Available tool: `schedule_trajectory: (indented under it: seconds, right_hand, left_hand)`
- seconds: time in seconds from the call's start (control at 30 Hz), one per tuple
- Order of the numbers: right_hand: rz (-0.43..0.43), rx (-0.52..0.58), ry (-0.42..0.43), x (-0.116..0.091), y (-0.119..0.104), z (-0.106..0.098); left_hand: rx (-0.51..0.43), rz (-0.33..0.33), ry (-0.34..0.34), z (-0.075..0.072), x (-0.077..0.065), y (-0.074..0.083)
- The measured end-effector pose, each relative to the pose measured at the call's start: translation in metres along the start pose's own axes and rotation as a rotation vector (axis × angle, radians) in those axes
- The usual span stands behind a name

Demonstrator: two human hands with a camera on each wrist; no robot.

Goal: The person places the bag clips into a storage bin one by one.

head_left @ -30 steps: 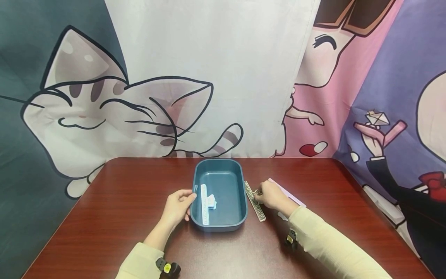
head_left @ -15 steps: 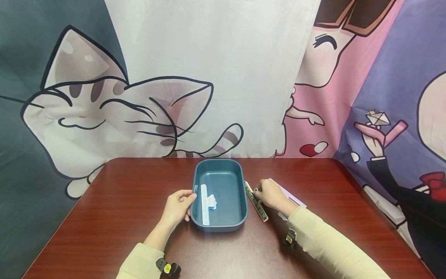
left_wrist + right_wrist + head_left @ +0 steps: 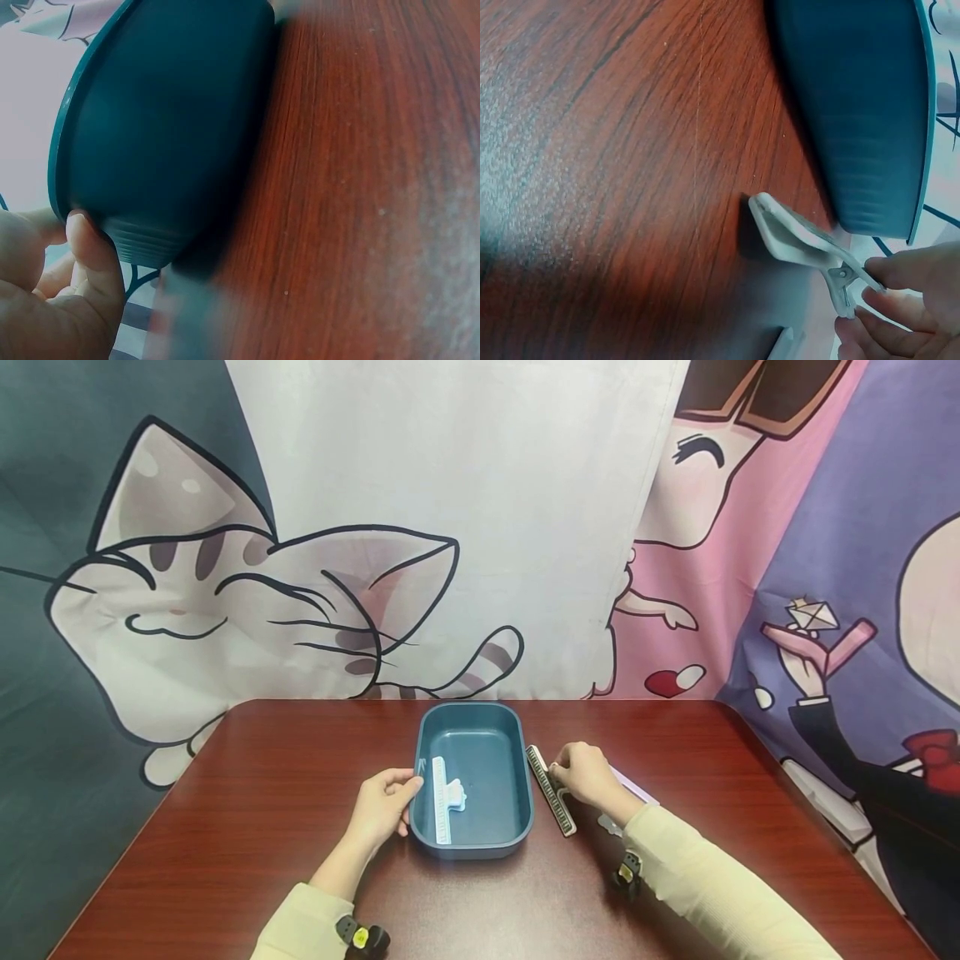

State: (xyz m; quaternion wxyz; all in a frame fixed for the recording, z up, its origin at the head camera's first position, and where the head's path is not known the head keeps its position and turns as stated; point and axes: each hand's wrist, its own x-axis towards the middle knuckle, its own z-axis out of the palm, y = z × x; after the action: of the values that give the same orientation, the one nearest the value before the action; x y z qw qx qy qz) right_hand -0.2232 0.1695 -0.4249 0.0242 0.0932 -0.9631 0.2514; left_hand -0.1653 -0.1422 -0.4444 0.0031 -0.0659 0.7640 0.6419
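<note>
A deep blue rectangular bin (image 3: 497, 851) stands at the middle of the table. My left hand (image 3: 381, 804) holds its left rim, with the thumb (image 3: 91, 244) against the outer wall. Inside the bin, a pale blue long-jawed clip (image 3: 441, 802) lies along the left side. My right hand (image 3: 588, 774) pinches the handle of a beige long-jawed clip (image 3: 799, 238) just right of the bin. This clip is tilted close to the tabletop; whether it touches the wood I cannot tell.
Behind the right hand, a lilac strip-shaped thing (image 3: 634, 786) lies on the table, partly covered. A small whitish piece (image 3: 609, 825) shows under the right wrist. The reddish-brown table (image 3: 300, 760) backs onto a printed cartoon cloth (image 3: 525, 527).
The beige clip has tilted in my right hand, showing more of its ridged face. That hand has shifted very slightly. The left hand and bin have stayed put.
</note>
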Motion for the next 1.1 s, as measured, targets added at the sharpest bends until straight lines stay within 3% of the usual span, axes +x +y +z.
schedule_trajectory:
  seconds: [0.57, 0.77, 1.1]
  right_hand:
    - [0.054, 0.190, 0.032, -0.003, 0.003, -0.005]
    - [0.086, 0.213, 0.035, -0.004, 0.005, -0.007]
    - [0.053, 0.208, 0.045, -0.006, 0.004, -0.011]
  left_hand:
    - [-0.005, 0.008, 0.000, 0.000, 0.000, 0.000]
    - [0.003, 0.015, -0.002, 0.001, 0.000, 0.000]
    - [0.039, 0.008, -0.014, -0.001, 0.001, 0.004]
